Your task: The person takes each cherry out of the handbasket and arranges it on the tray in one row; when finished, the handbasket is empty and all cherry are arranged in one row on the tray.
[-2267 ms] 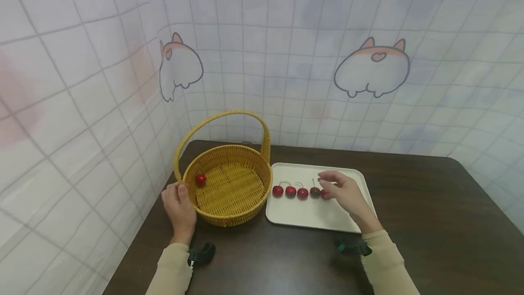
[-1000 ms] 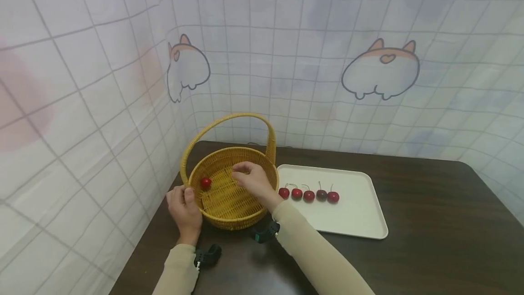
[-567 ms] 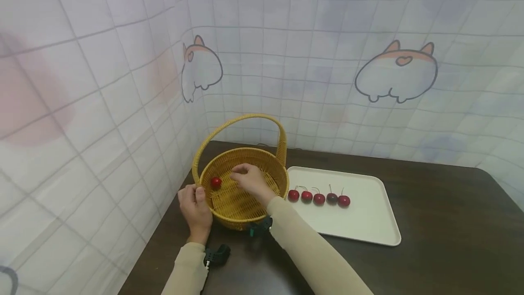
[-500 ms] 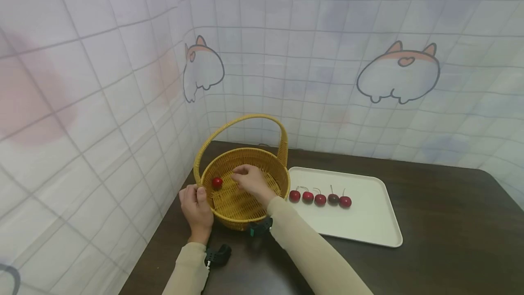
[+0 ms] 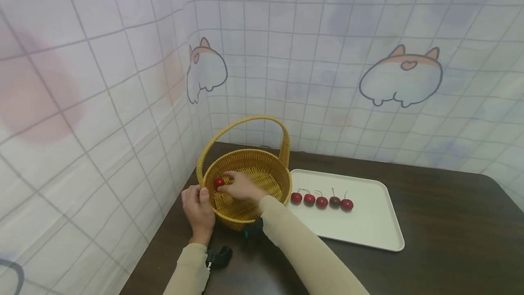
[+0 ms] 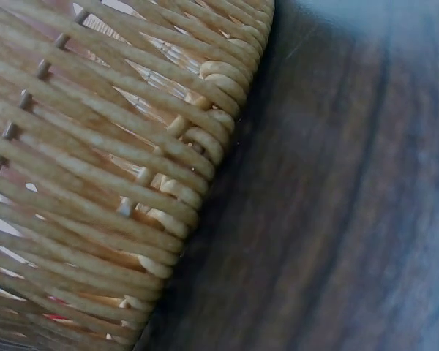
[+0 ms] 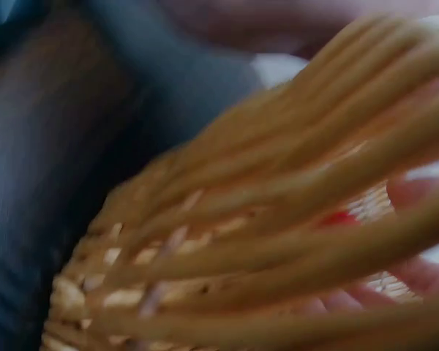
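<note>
In the head view, my left hand grips the near left rim of a yellow woven basket, where its arched handle begins. One red cherry lies inside, against the left wall. My right hand reaches into the basket with thumb and fingers spread beside this cherry; whether they touch it I cannot tell. The left wrist view shows the basket's outer weave close up. In the right wrist view, fingers and a red spot show blurred through the basket wall.
To the basket's right, a white tray holds a row of several stemmed cherries, one darker than the others. Both stand on a dark wooden table. A grid-patterned cloth hangs behind and along the left side.
My right hand has gone from the tray's cherries into the basket, then further left and down to the cherry there, its fingers parting. My left hand stays on the rim. The head view has shifted.
</note>
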Tool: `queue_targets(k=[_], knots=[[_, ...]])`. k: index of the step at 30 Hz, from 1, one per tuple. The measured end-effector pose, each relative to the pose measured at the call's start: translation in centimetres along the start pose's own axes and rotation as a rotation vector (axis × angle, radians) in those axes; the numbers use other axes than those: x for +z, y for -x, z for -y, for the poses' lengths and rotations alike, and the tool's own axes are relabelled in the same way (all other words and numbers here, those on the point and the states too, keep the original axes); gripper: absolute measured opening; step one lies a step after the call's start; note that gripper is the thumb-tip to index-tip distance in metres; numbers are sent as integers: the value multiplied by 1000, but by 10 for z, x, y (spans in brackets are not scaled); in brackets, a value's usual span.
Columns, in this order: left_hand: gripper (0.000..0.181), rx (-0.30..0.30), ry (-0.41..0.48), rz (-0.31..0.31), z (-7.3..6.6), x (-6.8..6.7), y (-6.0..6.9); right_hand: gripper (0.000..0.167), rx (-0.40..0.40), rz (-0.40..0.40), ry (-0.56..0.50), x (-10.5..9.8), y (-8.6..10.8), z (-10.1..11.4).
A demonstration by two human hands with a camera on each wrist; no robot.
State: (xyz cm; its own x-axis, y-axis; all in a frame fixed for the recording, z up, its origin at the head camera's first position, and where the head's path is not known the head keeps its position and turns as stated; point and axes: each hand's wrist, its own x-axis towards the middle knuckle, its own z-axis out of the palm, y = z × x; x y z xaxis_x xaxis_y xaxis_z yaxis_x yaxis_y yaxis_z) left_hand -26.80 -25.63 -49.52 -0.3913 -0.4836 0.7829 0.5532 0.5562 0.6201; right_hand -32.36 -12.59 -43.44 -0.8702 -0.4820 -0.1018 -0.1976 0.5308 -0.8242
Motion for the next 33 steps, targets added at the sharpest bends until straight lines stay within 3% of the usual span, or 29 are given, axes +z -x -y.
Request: queue_targets(k=[6, 14, 18, 26, 33], knots=[[52, 9, -4, 22, 3, 0, 0, 58, -22, 49, 76, 0, 0, 1], [47, 10, -10, 28, 2, -1, 0, 63, -141, 233, 129, 2, -3, 2], [46, 3, -15, 37, 3, -2, 1, 60, -132, 207, 150, 6, -2, 0], [51, 5, -10, 39, 4, -2, 1, 37, -151, 125, 194, 11, -2, -2], [50, -4, -1, 46, 3, -3, 2, 31, -148, 142, 214, 16, 0, -3]])
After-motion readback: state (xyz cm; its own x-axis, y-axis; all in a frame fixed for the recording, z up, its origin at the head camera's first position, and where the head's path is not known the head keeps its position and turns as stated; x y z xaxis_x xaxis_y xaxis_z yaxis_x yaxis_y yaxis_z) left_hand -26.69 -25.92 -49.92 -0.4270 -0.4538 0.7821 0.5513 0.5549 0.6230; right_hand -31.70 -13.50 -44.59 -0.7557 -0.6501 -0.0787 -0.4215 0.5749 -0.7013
